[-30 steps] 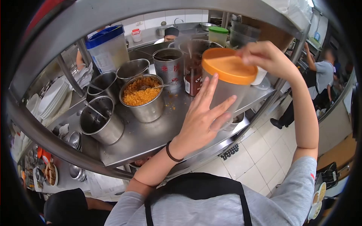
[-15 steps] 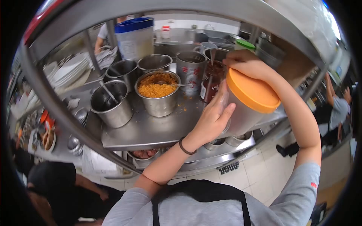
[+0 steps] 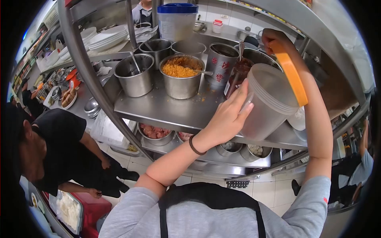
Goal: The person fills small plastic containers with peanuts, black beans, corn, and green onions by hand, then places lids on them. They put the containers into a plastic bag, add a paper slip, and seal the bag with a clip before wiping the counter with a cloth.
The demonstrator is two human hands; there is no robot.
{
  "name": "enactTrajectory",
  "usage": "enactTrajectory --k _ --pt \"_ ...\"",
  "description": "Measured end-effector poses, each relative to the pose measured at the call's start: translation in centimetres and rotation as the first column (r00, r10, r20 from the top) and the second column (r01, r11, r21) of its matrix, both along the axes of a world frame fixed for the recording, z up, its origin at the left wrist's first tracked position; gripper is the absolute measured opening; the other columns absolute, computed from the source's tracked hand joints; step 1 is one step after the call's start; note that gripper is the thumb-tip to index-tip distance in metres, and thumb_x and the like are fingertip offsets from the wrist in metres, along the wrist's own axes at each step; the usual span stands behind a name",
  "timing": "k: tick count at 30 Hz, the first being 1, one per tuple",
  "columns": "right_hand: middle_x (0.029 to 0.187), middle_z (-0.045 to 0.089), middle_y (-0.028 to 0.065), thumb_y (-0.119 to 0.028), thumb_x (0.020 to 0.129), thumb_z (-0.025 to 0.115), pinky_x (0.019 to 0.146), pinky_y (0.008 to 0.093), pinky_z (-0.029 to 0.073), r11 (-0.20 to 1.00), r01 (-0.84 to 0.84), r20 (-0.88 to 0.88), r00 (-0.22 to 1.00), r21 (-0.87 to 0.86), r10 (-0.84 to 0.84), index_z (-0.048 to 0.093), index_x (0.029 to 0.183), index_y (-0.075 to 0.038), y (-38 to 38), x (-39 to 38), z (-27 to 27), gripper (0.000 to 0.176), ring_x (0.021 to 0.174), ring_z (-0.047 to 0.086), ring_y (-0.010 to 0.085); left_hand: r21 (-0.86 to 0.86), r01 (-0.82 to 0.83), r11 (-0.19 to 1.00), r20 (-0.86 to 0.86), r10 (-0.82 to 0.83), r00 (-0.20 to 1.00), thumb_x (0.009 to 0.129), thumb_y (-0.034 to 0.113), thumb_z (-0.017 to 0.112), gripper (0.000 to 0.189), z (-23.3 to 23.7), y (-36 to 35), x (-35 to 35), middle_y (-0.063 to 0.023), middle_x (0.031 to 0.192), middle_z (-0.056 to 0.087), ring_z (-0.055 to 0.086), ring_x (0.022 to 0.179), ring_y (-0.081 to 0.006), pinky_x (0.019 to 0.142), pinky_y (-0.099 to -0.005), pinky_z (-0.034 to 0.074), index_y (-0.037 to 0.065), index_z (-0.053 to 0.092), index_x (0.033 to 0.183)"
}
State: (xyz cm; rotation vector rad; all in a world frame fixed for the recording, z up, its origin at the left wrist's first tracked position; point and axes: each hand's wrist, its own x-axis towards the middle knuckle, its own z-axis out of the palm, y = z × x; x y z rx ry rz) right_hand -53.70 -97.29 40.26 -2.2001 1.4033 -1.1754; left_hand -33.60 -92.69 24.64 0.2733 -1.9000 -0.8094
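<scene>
My left hand grips the side of a clear plastic tub with a ridged rim, its fingers laid along the wall and a dark band on the wrist. The tub tilts, and no contents show in the part I can see. My right hand holds an orange lid by its upper edge. The lid is tipped up at the tub's right side, and the mouth is uncovered. Close to my left fingers stands a jar of dark red sauce with a spoon in it.
A steel shelf carries a pot of orange crumbs, a pot with a ladle, a printed can and a blue-lidded bin. Below sits a bowl of raw meat. A person in black stands at left.
The orange lid has come up off the tub in my right hand and now stands nearly on edge. The view has shifted, and more of the person at left shows.
</scene>
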Motion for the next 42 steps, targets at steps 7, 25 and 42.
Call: enactTrajectory --k 7,25,42 --pt "0.057 0.035 -0.0015 -0.017 0.082 0.047 0.047 0.0191 0.027 0.966 -0.255 0.572 0.798 0.037 0.189 0.043 0.070 -0.007 1.5 -3.2 -0.7 0.016 0.050 0.033 0.0072 -0.305 -0.311 0.900 0.088 0.352 0.932 0.084 0.012 0.049 0.054 5.4 0.6 2.7 -0.0200 0.104 0.049 0.054 0.079 -0.0410 0.065 -0.0439 0.046 0.011 0.030 0.135" --pt "0.071 0.046 0.0074 -0.026 0.065 0.073 0.070 0.0318 0.038 0.689 0.371 -0.217 0.764 -0.622 -0.608 0.050 0.072 -0.003 16.8 0.2 -15.2 0.033 0.075 0.047 0.0249 -0.845 -0.146 0.515 0.111 0.435 0.894 0.056 0.008 0.061 0.024 3.8 2.4 13.0 -0.0033 0.068 0.042 0.049 0.060 -0.0163 0.052 -0.0279 0.039 0.015 0.057 0.078" --pt "0.093 0.061 0.0136 -0.015 0.080 0.054 0.074 0.0396 0.045 0.852 0.254 -0.594 0.800 0.457 0.080 0.052 0.112 -0.008 11.8 11.1 -5.4 0.033 0.085 0.057 0.0326 -0.851 -0.185 0.492 0.068 0.452 0.890 0.059 0.013 0.057 0.018 4.8 3.6 10.6 -0.0007 0.066 0.036 0.044 0.056 -0.0132 0.048 -0.0259 0.032 0.014 0.056 0.077"
